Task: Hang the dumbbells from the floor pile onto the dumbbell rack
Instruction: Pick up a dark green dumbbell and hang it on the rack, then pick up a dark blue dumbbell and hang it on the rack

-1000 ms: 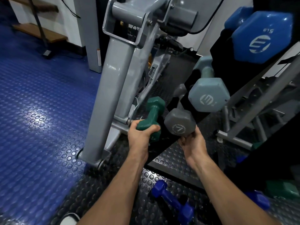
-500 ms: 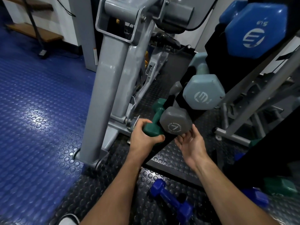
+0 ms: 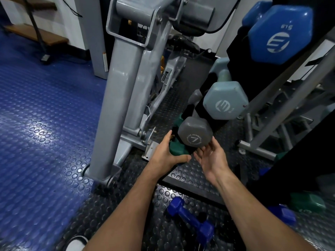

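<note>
My left hand (image 3: 165,151) grips the near end of a green dumbbell (image 3: 178,149), which lies in the lowest slot of the black dumbbell rack (image 3: 235,69), mostly hidden under a grey dumbbell (image 3: 194,132) marked 7. My right hand (image 3: 211,156) hovers open, palm up, just below the grey dumbbell's end. Above on the rack hang a pale blue-grey dumbbell (image 3: 225,101) and a large blue dumbbell (image 3: 281,34). On the floor lie a small blue dumbbell (image 3: 190,221), another blue one (image 3: 283,213) and a green one (image 3: 308,201).
A grey exercise machine frame (image 3: 123,87) stands just left of the rack, its foot close to my left hand. A grey metal stand (image 3: 262,142) is on the right. The floor is studded rubber, black near me and blue to the left. My shoe (image 3: 77,244) shows at the bottom.
My left hand pushed the green dumbbell rightward and in under the grey one on the rack. My right hand came off the grey dumbbell's end and opened.
</note>
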